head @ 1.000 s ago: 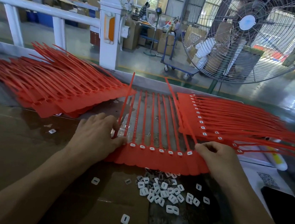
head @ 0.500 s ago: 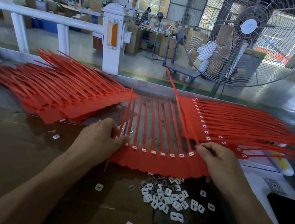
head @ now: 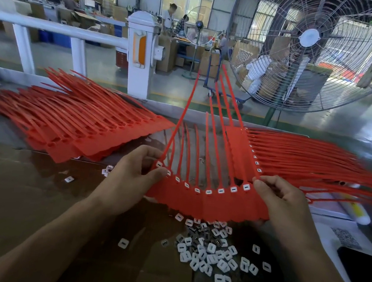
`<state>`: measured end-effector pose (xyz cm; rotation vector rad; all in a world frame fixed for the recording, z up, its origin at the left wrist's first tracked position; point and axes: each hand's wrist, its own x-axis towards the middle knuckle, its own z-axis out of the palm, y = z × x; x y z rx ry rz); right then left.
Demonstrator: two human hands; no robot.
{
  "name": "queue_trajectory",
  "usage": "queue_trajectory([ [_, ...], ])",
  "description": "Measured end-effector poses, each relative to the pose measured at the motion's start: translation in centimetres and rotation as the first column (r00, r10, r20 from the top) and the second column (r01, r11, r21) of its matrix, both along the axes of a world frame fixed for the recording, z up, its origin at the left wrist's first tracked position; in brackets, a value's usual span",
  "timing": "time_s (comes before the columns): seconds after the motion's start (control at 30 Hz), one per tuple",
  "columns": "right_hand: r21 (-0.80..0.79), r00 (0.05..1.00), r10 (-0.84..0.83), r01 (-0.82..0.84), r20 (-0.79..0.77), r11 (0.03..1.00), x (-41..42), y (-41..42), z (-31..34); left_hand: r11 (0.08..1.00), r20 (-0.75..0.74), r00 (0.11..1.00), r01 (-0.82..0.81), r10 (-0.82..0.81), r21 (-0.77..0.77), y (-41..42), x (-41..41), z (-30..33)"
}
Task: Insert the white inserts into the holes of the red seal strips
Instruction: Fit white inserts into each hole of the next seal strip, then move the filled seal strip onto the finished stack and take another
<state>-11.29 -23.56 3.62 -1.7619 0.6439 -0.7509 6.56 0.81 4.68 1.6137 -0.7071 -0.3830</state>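
Factory floor stretches behind the bench (head: 20, 202), with a big fan (head: 310, 39) and a white railing (head: 53, 27) past its far edge. At the middle of the bench a joined sheet of red seal strips (head: 205, 203) is lifted off the surface, its tails fanning up and away; every hole visible along its row carries a white insert (head: 208, 192), so this sheet looks finished. To the right lies a pile of filled strips (head: 307, 155) with white dots showing along their heads. Toward the far left corner a stack of strips (head: 76, 127) shows open holes, so much work seems to remain. Loose inserts (head: 211, 254) are heaped near the front edge, just below the held sheet.

Both forearms reach forward from the near edge. The left hand (head: 129, 178) pinches the sheet's left end, thumb on top near the first insert, fingers curled beneath. The right hand (head: 283, 199) grips the right end, its fingers (head: 269, 182) bent over the top edge.
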Motion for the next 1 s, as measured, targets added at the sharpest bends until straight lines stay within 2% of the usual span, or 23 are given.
queue_trajectory([
  [0.17,0.060,0.999,-0.039,0.039,-0.005,0.997,0.2,-0.6,-0.5,0.997,-0.075,0.997,-0.005,-0.001,-0.083,-0.3,0.0,-0.3],
  [0.33,0.212,0.999,-0.044,0.039,0.017,0.977,0.9,-1.1,-1.0,0.992,-0.085,0.995,0.049,-0.060,-0.120,-0.4,0.1,-0.5],
  [0.47,0.328,0.997,0.022,-0.046,0.076,0.943,0.6,-1.2,-0.6,0.983,-0.054,0.994,0.089,-0.099,-0.160,-0.4,0.2,-0.3],
  [0.63,0.472,0.974,0.156,-0.216,0.162,0.855,0.2,-0.9,0.2,0.981,-0.008,0.997,0.068,-0.070,-0.182,-0.3,0.4,-0.1],
  [0.8,0.467,0.961,0.250,-0.274,0.114,0.841,0.1,-0.5,0.3,0.981,-0.027,0.999,0.012,-0.018,-0.193,-0.3,0.7,-0.3],
  [1.0,0.393,0.967,0.235,-0.257,0.103,0.883,0.3,-0.1,0.1,0.969,-0.092,0.996,-0.041,0.019,-0.242,-0.5,0.9,-0.8],
])
